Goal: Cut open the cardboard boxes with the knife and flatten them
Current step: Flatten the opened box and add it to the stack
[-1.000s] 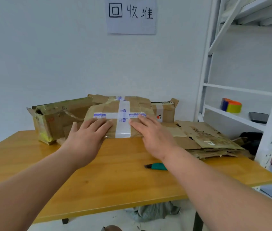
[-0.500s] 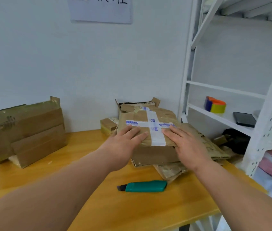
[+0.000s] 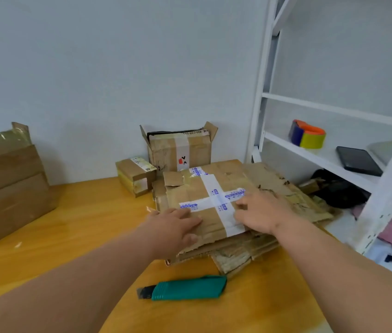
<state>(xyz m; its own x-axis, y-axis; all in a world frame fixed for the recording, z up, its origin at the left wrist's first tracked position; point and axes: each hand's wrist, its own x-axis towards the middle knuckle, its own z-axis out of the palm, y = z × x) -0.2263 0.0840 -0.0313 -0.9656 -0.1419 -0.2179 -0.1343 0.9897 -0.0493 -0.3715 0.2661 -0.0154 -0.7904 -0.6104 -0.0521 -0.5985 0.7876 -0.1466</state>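
Two hands flat on flattened box point(image 3: 204, 203), landmark here. Desk point(image 3: 70, 236) carried all. Large box point(image 3: 7, 186) well left of it, open box point(image 3: 180, 150) behind, small box point(image 3: 135, 175) behind-left. Left hand point(image 3: 173, 227), right hand point(image 3: 262, 212): fingers straight, gripping nothing, likely pressing it onto flat stack. Knife point(image 3: 185, 288) lay near, in front, unheld.

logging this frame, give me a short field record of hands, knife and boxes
left hand: flat on the taped box, fingers straight
right hand: flat on the same box, over the tape cross
taped box: flattened, on top of the flat stack
knife: teal, on the table, unheld, near the stack
uncut boxes: small box, open box, big box
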